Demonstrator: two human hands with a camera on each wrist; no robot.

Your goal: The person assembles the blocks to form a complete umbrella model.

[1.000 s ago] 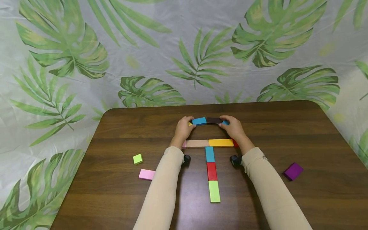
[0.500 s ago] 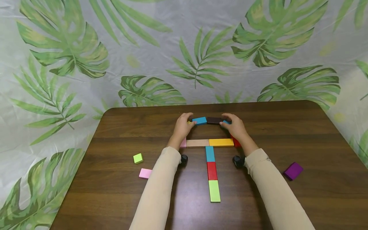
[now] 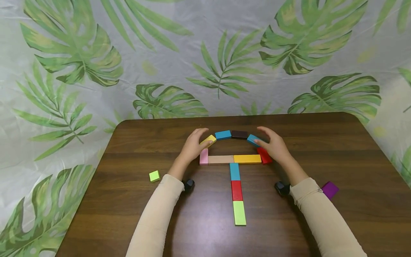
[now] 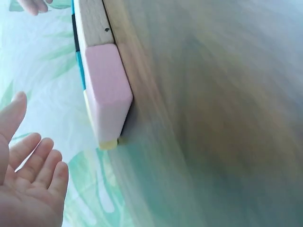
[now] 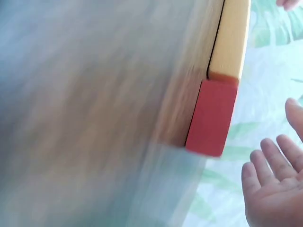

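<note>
My left hand [image 3: 191,145] is open beside the yellow block [image 3: 210,140], its thumb overlapping that block in the head view. On the other side my right hand [image 3: 277,146] is spread, thumb by the outer blue block [image 3: 252,139]. Between these lie another blue block [image 3: 223,135] and a dark brown one, forming an arc. Below it runs a row: pink block [image 3: 203,157], tan block [image 3: 221,160], orange-yellow block [image 3: 247,159], red block [image 3: 264,156]. Both wrist views show empty palms, apart from the pink block [image 4: 109,75] and red block [image 5: 213,116].
From the row a stem of blue [image 3: 234,171], red and light green blocks [image 3: 239,213] extends toward me. A light green cube [image 3: 154,176] lies at left, a purple block [image 3: 330,190] at right, partly behind my sleeve. A leaf-patterned cloth [image 3: 224,103] hangs behind the wooden table [image 3: 128,221].
Both hands have moved apart, outward from the arc, uncovering the yellow block, outer blue block and the row's ends. The left sleeve now covers the loose pink block. The arc looks nearly unchanged.
</note>
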